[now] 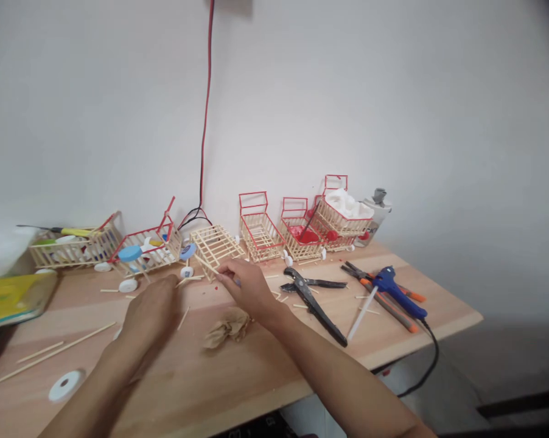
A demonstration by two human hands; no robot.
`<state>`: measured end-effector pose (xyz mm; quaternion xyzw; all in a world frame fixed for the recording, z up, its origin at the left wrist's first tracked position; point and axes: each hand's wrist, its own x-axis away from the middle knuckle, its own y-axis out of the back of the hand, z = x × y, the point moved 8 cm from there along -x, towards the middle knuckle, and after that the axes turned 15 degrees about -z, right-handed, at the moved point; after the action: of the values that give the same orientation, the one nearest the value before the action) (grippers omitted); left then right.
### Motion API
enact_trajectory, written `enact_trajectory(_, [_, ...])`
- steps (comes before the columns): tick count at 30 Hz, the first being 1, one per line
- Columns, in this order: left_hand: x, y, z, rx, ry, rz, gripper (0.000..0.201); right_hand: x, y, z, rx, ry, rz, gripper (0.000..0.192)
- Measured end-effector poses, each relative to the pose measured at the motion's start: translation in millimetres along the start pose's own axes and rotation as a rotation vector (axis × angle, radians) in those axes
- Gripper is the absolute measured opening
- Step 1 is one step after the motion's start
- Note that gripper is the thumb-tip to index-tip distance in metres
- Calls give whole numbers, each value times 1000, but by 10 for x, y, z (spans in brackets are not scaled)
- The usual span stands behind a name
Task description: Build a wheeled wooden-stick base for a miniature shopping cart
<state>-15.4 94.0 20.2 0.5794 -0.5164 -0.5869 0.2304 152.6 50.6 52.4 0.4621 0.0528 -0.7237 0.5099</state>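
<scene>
The person's right hand [247, 286] reaches in over the light wooden tabletop [256, 389], its thumb and forefinger apparently pinched on a thin pale wooden stick [206, 264] at the near edge of a slatted, unpainted wooden-stick basket [217, 243]; whether that stick is fixed to the frame or loose cannot be told. The basket sits tilted near the wall, between 2 red-trimmed wooden-stick carts, 1 on the left filled with plastic caps [151, 249] and 1 on the right with a bare slatted floor [260, 237]. The left hand [153, 304] is lowered near the tabletop, just in front of the basket, its fingers curled and turned away; a short pale stick [191, 278] lies at their tips, but whether they grasp it cannot be told. The step in hand looks like fitting or adjusting a stick on the basket. The next move seems to call for steadying the frame while keeping the stick aligned, with light pressure on the thin slats. On the right rest a pair of black-handled cutters [318, 304] and a blue glue gun with a white glue stick [395, 292], both apart from the hands, while crumpled brown paper [229, 328] lies below the right hand.
</scene>
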Motion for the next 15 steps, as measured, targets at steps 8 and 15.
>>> enact_trajectory(8, [57, 39, 13, -61, 3, 78, 27, 63, -78, 150, -34, 49, 48, 6])
enact_trajectory(15, [-24, 145, -3, 389, 65, -56, 27, 64, -75, 213, -32, 13, 87, 9])
